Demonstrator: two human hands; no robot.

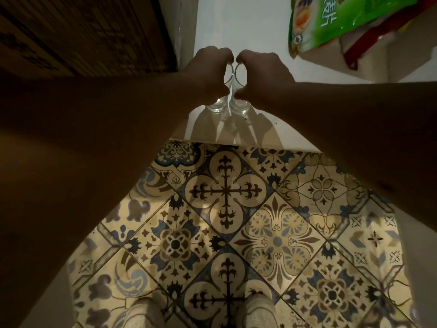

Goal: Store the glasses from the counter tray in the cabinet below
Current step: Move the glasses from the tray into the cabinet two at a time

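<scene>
Left hand (208,74) gripping left glass (216,104), right hand (262,76) gripping right glass (240,105), glasses touching

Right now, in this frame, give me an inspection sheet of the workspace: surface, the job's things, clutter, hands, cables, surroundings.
Surface: white cabinet shelf, lit from the front, shadows of hands and glasses near its front edge.
Job's things: left glass and right glass, clear, side by side and close together; whether their bases touch the shelf cannot be told.
Clutter: green printed bag with a red-edged item under it at the shelf's right rear.
Hands: left hand grips the left glass; right hand grips the right glass.
Cables: nothing seen.
Surroundings: patterned floor tiles, dark wooden panel at left, light shoes at the bottom edge.
</scene>
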